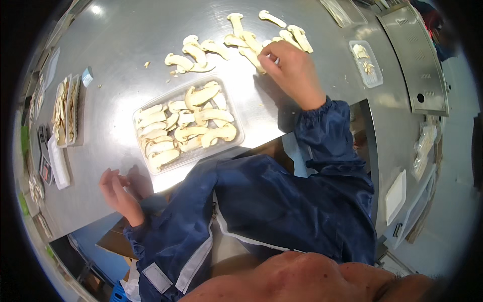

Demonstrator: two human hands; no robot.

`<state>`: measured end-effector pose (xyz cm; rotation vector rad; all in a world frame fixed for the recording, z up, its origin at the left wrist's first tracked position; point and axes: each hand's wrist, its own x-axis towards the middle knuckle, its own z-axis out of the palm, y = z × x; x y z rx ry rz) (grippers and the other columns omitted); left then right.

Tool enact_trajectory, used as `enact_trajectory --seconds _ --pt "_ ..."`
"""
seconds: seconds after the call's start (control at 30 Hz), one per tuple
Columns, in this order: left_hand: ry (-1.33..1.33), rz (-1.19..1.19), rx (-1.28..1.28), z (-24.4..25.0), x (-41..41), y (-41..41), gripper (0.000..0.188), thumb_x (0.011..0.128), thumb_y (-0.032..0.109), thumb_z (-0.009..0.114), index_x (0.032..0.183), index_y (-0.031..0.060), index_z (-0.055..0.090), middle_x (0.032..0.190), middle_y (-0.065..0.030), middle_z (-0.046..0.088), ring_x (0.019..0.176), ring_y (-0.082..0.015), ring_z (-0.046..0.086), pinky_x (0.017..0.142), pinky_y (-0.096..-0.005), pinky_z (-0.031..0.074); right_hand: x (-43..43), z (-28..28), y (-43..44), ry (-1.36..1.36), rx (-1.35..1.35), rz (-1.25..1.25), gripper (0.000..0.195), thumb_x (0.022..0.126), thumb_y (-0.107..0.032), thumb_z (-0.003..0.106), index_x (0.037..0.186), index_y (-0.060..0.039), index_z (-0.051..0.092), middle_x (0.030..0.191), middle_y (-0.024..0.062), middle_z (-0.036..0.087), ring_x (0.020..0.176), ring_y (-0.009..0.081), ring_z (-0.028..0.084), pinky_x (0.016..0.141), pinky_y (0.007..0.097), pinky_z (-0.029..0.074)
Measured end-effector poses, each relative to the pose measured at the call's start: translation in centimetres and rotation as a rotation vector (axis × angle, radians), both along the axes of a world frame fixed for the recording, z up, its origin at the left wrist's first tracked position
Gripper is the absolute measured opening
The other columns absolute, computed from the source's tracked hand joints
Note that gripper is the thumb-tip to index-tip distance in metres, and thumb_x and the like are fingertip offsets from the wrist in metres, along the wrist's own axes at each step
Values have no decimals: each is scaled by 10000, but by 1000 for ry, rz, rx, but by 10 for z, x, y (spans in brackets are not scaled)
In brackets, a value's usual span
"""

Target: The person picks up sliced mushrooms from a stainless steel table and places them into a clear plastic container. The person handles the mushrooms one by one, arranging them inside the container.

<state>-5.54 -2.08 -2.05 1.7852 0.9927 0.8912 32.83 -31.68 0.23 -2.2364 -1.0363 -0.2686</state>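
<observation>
Many halved or sliced pale mushrooms fill a clear plastic tray (241, 140) on the steel table in front of me, in a neat column at its left and more loosely at its right. Beyond the tray, more mushroom slices (195, 53) lie loose on the metal. Above the right part of these is my right hand (288, 70), thumb and fingers bent at a mushroom slice (249, 56); whether it grips one cannot be told. My left hand (120, 193) rests near the table's front edge, left of the tray, fingers loosely curled and holding nothing.
At the left stand narrow trays of sliced mushrooms (62, 113), a small blue-and-white object (87, 76), a white foam tray (58, 162) and a dark device (44, 154). At the right are a small plastic tray with mushroom pieces (373, 79), a steel box (419, 60) and a white tray (396, 196).
</observation>
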Motion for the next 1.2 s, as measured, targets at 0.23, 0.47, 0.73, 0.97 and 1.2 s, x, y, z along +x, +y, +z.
enact_trajectory --seconds 0.23,0.47,0.73,0.97,1.2 --pt "44 99 229 -27 -19 15 190 1026 48 503 1155 -25 621 1042 -89 646 803 -143 565 764 -284 483 34 -11 26 -157 -291 -135 279 895 -330 735 918 -52 757 883 120 682 803 325 669 701 424 541" --pt "70 53 231 -25 -23 15 203 1021 18 484 1166 -27 619 1037 -96 646 807 -145 570 770 -277 480 37 -9 37 33 -297 -135 301 861 -340 764 912 -44 739 862 118 691 752 265 665 682 369 527" --pt "46 46 229 -28 -38 34 211 1019 10 486 1181 -26 617 1049 -108 655 815 -144 577 764 -267 489 35 5 65 542 93 68 229 914 -214 772 1012 -10 740 847 26 717 759 98 650 654 244 512" --pt "36 41 227 -26 -21 12 207 1028 16 491 1189 -28 614 1036 -105 657 813 -135 578 769 -260 486 39 -9 88 512 -59 154 288 880 -239 759 1053 -10 741 847 92 738 761 177 693 713 294 554" --pt "35 41 220 -28 -25 14 213 1030 11 487 1200 -24 610 1030 -100 656 811 -127 573 770 -255 476 27 -7 101 115 -338 55 441 831 -420 754 1032 -27 750 870 159 735 789 323 705 742 389 565"
